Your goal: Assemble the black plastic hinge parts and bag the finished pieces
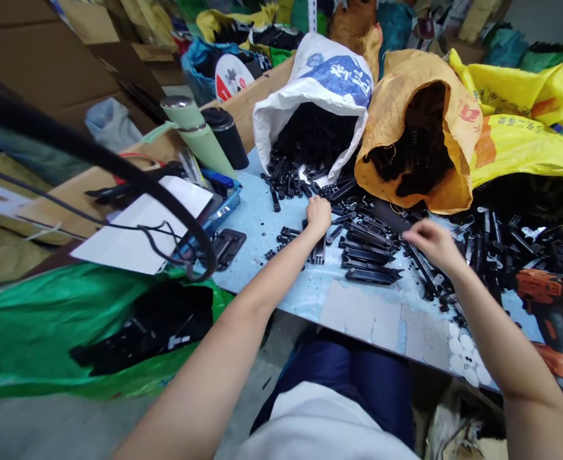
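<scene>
My left hand (318, 214) is closed at the small black parts (285, 182) spilling from the white sack (310, 92). Whatever its fingers hold is hidden beneath them. Over to the right, my right hand (434, 243) pinches one end of a long black plastic piece (390, 217), which looks smeared by motion. Between my hands lies a row of long black plastic parts (368, 255), side by side on the light blue table (252, 268). More loose black parts (494, 236) are heaped to the right of my right hand.
An orange sack (420, 185) and a yellow sack (525, 153) lie open at the back. At the right edge is an orange cordless drill (544, 300); white discs (463, 351) sit near the front edge. A green flask (197, 134) and a black cable (132, 172) are at left.
</scene>
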Demonstrator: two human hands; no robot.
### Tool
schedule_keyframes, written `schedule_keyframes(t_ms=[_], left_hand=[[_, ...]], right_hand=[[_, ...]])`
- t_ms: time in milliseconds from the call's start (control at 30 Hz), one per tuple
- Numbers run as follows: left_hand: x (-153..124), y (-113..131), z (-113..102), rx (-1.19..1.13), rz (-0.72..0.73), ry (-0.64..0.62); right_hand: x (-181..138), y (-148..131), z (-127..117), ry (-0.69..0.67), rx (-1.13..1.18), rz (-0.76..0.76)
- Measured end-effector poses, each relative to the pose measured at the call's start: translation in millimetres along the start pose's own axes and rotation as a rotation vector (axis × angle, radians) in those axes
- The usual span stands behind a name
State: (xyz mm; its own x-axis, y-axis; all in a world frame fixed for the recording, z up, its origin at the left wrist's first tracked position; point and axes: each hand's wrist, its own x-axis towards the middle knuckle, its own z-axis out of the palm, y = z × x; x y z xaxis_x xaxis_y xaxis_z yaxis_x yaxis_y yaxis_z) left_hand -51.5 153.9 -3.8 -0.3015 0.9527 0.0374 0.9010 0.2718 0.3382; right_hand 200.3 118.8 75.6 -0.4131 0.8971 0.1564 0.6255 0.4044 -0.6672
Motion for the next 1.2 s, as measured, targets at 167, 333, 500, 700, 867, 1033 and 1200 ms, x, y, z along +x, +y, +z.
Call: schedule_keyframes(t_ms=[167, 333, 500, 700, 867, 1033, 1200], left_hand=[[-30, -15, -29, -0.087, 0.029, 0.035], [-109, -19, -73, -0.130, 0.502, -0.079], [-181, 2, -41, 0.029, 0.788, -0.402], [-205, -13, 6, -0.379, 0.703, -0.269], [-218, 4, 5, -0.802, 0.543, -0.133], [-224, 15, 1, -0.776, 0.483, -0.056], [-223, 13, -1, -0.756, 0.491, 0.028]], right_hand=[[-137, 2, 31, -0.370, 0.321, 0.202], [-184, 26, 39, -0.230, -0.155, 0.190], [-170, 16, 68, -0.144, -0.416, -0.081], [-153, 3, 96, -0.038, 0.032, 0.096], [-145, -14, 101, -0.047, 0.634, 0.353], [-146, -15, 90, -0.038, 0.529, 0.177], [-151, -13, 84, -0.033, 0.399, 0.047]])
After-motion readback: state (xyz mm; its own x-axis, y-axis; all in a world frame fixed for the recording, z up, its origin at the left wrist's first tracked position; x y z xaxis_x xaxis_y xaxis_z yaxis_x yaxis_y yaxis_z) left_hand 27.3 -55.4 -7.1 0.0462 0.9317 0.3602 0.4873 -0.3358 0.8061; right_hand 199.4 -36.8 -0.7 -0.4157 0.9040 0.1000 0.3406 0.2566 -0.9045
